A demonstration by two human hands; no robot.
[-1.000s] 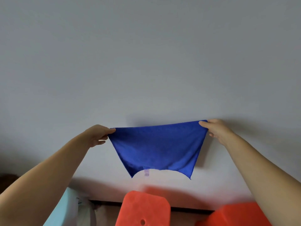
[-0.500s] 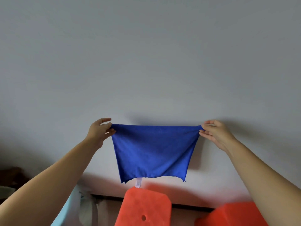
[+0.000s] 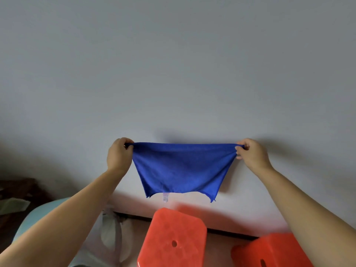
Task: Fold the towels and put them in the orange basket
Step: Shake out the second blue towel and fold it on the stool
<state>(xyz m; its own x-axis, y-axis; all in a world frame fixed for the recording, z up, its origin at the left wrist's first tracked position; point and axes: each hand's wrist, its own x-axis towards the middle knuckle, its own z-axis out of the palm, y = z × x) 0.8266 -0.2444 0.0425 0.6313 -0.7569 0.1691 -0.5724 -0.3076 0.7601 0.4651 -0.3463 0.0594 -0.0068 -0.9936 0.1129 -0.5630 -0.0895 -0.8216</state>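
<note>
Your fingers curl tight on the top corners of the blue towel (image 3: 183,168), left hand (image 3: 118,154) on one corner and right hand (image 3: 250,154) on the other, so it hangs stretched in the air (a small tag dangles below) above an orange stool (image 3: 173,239).

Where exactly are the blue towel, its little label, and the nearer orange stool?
blue towel (image 3: 183,168), head view, middle of the cloth.
label (image 3: 165,197), head view, tag's centre.
orange stool (image 3: 173,228), head view, seat top.

Grey wall (image 3: 173,64), orange stool (image 3: 171,237) with centre hole, white plastic bag (image 3: 109,234), pale blue object (image 3: 36,214)
</note>
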